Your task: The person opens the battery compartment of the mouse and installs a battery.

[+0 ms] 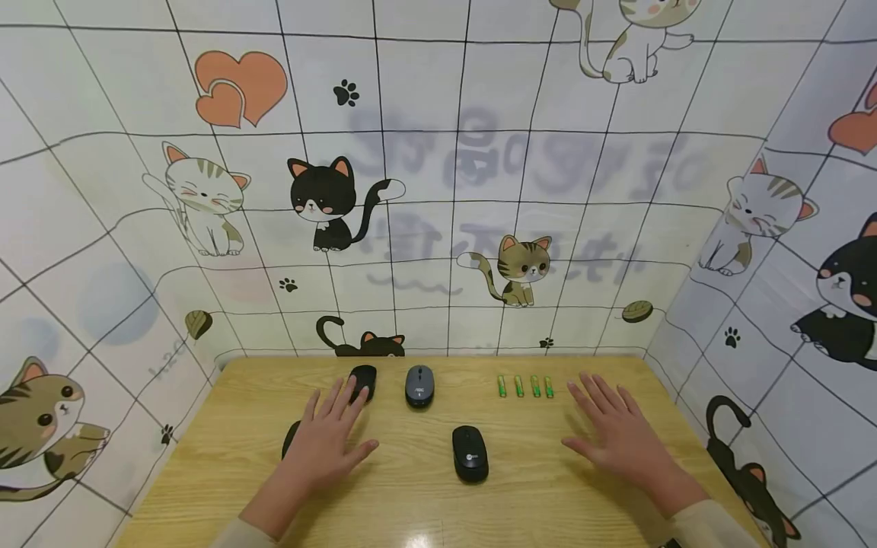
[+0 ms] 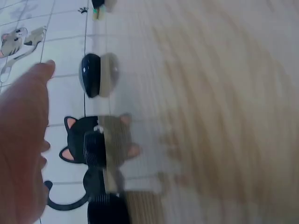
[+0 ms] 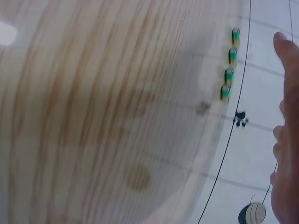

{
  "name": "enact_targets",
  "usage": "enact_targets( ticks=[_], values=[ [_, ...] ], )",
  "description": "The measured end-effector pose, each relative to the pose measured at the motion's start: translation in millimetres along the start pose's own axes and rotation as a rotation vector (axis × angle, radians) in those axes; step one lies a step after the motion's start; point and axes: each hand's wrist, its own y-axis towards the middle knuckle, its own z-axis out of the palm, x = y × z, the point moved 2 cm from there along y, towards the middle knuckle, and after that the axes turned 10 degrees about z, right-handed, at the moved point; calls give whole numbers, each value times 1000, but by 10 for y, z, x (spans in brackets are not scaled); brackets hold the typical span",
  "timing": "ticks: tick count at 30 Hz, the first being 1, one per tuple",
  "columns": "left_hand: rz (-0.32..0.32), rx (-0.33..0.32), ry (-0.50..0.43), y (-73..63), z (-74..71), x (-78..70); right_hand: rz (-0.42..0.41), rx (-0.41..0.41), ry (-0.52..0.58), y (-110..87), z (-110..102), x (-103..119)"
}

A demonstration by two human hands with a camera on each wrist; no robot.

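Observation:
Fingers spread, my left hand (image 1: 327,445) is over the left part of the table, holding nothing. It partly covers two mice: one black mouse (image 1: 363,382) by its fingertips and another dark mouse (image 1: 290,439) beside its outer edge. A grey mouse (image 1: 419,387) stands at the back middle, and a black mouse (image 1: 470,454) lies nearer the front, between the hands. My right hand (image 1: 617,434), also spread and holding nothing, is over the right part. Just left of its fingertips several green batteries (image 3: 229,74) lie in a row.
The wooden table (image 1: 411,510) meets a white cloth wall (image 1: 425,167) with black grid lines and cartoon cats. Similar cloth closes off the left and right sides. Light glares off the table's front edge.

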Motion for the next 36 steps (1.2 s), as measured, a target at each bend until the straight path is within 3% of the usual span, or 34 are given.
enact_targets(
  ticks=[5,17,22,26,31,36],
  values=[
    [84,-36,-74,114,31,-154,-61,-6,50,58,11,239],
    [186,56,-181,365,239,-561,-133,30,119,116,116,689],
    [233,113,-230,500,306,-767,-189,64,146,142,177,910],
    [282,117,-269,596,339,-902,-246,46,198,150,211,1060],
    [306,110,-333,646,401,-999,-273,78,258,142,236,1200],
    [285,101,-397,677,451,-1075,-254,130,335,128,251,1322]
  ],
)
